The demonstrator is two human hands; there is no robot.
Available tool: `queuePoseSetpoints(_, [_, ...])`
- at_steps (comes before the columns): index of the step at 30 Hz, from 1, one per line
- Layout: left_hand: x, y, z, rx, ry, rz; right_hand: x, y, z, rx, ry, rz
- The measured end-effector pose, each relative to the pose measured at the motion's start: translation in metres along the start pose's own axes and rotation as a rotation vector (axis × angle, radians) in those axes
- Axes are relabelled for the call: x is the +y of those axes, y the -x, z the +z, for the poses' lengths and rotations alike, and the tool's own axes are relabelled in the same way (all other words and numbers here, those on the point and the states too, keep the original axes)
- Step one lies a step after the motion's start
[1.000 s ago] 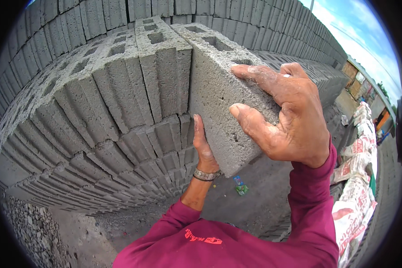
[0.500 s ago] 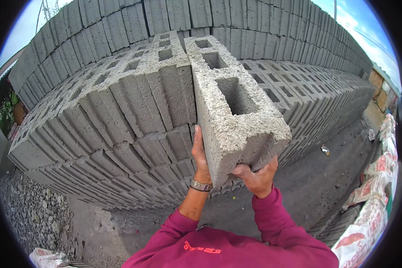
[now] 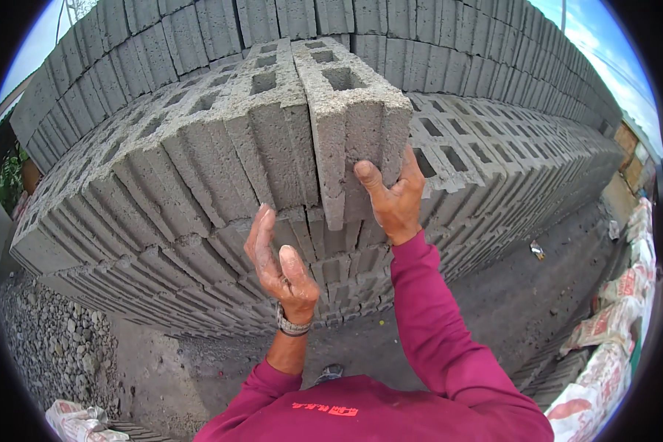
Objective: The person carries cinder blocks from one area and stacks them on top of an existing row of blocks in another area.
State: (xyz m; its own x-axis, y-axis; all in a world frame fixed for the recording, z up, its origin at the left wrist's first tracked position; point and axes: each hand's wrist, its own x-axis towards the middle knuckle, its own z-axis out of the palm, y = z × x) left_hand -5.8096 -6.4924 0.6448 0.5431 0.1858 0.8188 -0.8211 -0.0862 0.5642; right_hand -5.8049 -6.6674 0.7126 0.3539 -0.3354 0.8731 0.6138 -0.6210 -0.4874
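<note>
A grey hollow concrete block [image 3: 361,125] lies on the stack's top course, its grooved end facing me and its far end near the wall of blocks behind. Its left side is close against a neighbouring block [image 3: 276,144]. My right hand [image 3: 396,197] grips the near right corner, thumb on the end face and fingers round the right side. To the left and lower, my left hand [image 3: 281,265] is off the block, fingers stretched and thumb apart, with nothing in it. A wristband circles my left wrist.
The stack [image 3: 177,184] spreads left and right in several courses, with a higher wall of blocks [image 3: 412,62] behind. Gravel [image 3: 62,346] covers ground at the left. Printed sacks [image 3: 604,361] line the right side. A shoe [image 3: 331,372] shows below my hands.
The block has slid away from me and settled level on the stack. My left hand has let go and dropped down and left; my right hand has moved up onto its end.
</note>
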Motion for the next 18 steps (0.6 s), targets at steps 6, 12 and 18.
queuePoseSetpoints(6, [0.005, -0.034, 0.018, 0.107, -0.166, 0.256, 0.031, -0.031, 0.007, 0.064, 0.173, -0.099])
queuePoseSetpoints(12, [-0.004, -0.037, 0.01, 0.132, -0.247, 0.279, 0.038, -0.012, 0.022, 0.047, 0.226, -0.034])
queuePoseSetpoints(18, [-0.008, -0.004, -0.04, 0.047, -0.396, 0.149, 0.036, -0.016, 0.017, -0.009, 0.217, 0.014])
